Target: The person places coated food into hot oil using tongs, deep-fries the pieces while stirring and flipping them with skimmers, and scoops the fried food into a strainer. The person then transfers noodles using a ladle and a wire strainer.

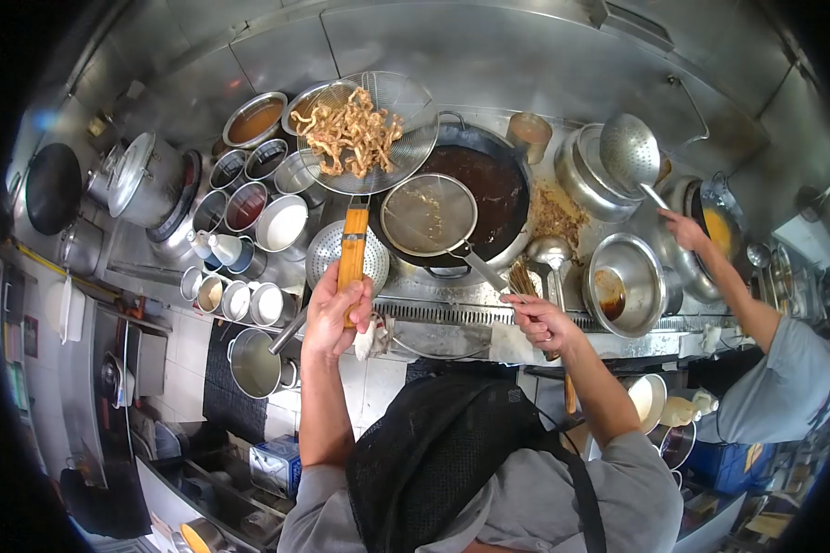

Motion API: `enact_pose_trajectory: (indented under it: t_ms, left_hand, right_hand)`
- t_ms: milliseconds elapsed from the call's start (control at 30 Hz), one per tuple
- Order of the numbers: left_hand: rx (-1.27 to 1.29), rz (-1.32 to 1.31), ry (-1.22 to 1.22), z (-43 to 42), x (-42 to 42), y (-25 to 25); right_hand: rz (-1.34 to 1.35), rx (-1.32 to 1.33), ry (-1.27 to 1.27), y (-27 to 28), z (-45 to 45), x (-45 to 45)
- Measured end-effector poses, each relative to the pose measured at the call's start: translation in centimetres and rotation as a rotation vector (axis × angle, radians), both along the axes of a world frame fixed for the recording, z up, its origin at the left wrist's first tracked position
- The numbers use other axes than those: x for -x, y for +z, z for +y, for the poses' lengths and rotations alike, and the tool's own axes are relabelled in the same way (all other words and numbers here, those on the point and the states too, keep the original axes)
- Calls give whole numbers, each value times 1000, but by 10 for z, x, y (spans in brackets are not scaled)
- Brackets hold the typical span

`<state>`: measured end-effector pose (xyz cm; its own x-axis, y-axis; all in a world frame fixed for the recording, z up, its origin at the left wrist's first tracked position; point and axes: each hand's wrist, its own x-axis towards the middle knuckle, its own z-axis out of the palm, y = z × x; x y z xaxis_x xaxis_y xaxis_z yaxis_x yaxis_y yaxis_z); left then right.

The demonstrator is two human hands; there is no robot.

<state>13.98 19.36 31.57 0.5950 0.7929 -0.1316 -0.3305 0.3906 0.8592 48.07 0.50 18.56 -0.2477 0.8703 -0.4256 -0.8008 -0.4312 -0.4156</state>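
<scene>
My left hand [337, 313] is closed around the wooden handle of a wire spider strainer [420, 112]. Golden-brown fried strips [352, 134] lie piled in its basket, raised above the stove's back left. In my right hand [540, 324] is the handle of a round fine-mesh skimmer [415, 221], with small light crumbs on its mesh. This skimmer sits over the left part of a large black wok [524, 217] with dark oil [493, 180] in it. Below the spider strainer, a perforated steel bowl [374, 263] is partly hidden by the wooden handle.
Several seasoning containers [283, 223] and a brown-liquid pot [254, 120] stand left. A steel ladle [550, 251], bamboo brush [524, 278] and stained steel bowl [653, 300] are right of the wok. Farther right, another person's hand [682, 229] holds a perforated ladle [630, 152].
</scene>
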Motion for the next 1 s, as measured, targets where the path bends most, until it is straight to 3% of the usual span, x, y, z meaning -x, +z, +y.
enact_pose_trajectory:
  t_ms: [200,300,500,533,633,667,767,1000]
  left_hand:
    - [-17,24,9,-3,1,1]
    - [-27,33,16,-6,3,2]
    - [-17,51,30,-9,3,3]
    - [-15,70,36,-10,3,3]
    - [-12,73,40,-11,2,0]
    - [-13,70,43,-12,2,-1]
    - [-6,37,36,-12,2,-2]
    - [6,42,39,-12,-5,-2]
  right_hand:
    - [-209,-44,-98,6,20,-2]
    - [-700,-22,-267,15,32,-18]
    - [-1528,-102,-349,-16,54,-103]
    - [-1530,-105,-347,-11,54,-112]
    - [-1070,50,-164,-7,51,-136]
    - [-1073,48,-163,-10,50,-140]
    - [-685,192,-41,-16,44,-135]
    - [-399,98,53,-50,33,-85]
